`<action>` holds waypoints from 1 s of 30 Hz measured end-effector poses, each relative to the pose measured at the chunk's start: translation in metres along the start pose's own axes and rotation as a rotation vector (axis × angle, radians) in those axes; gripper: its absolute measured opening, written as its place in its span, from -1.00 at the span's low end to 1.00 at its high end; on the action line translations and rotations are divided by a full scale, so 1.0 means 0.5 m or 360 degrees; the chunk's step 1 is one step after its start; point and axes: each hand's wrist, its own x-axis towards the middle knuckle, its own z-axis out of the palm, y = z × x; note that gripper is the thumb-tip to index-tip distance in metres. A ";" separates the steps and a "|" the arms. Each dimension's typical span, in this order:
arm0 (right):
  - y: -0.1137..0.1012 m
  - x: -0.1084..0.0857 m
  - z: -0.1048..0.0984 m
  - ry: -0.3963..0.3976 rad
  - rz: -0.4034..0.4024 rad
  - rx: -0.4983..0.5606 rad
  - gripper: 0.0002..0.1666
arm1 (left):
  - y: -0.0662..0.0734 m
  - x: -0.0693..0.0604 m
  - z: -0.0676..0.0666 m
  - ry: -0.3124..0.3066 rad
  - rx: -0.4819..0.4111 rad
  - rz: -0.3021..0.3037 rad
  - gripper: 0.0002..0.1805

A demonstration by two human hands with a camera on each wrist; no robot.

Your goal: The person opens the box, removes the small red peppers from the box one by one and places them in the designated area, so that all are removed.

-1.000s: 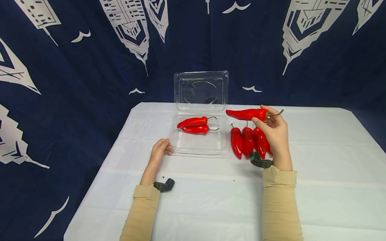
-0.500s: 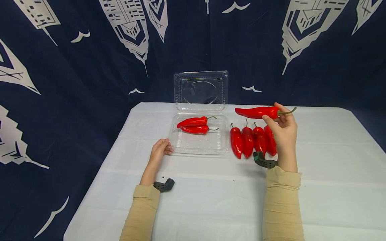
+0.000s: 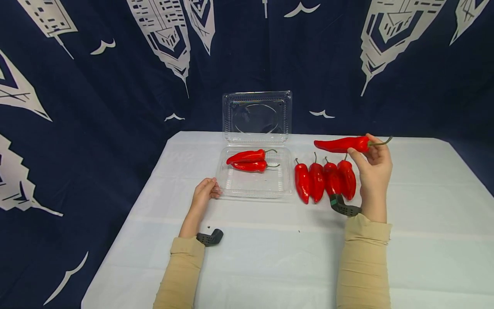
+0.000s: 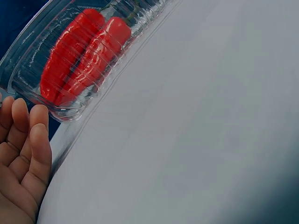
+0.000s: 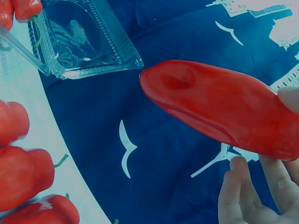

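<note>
A red pepper (image 3: 341, 144) is held up sideways by my right hand (image 3: 374, 171), pinched near its stem between thumb and fingers; in the right wrist view the pepper (image 5: 219, 107) points away from the fingers. My left hand (image 3: 203, 191) touches the near left corner of a clear plastic box (image 3: 254, 194), whose lid stands raised behind it. Fingertips meet the box corner in the left wrist view, though the thumb's contact is unclear. Inside the box lie two red peppers (image 3: 248, 166), side by side, stems to the right.
Several red peppers (image 3: 317, 182) stand in a row on the white table (image 3: 270, 257), right of the box, stems away from me. Behind the table hangs a dark blue patterned cloth (image 3: 328, 56). Small dark specks lie on the near part of the table.
My right hand has moved right with the pepper, away from the box, and uncovered more of the row of peppers. My left hand has stayed at the box corner.
</note>
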 end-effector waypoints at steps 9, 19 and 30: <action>0.000 0.001 -0.009 0.0025 -0.0063 0.0198 -0.39 | -0.002 0.001 -0.001 -0.0008 -0.0006 -0.0015 -0.78; 0.004 0.008 -0.022 0.0104 -0.0023 0.0211 -0.43 | -0.050 0.032 -0.011 -0.0005 -0.0054 -0.0023 -0.77; 0.011 0.015 -0.040 0.0181 0.0078 0.0184 -0.43 | -0.058 0.032 -0.009 0.0031 -0.0027 0.0033 -0.76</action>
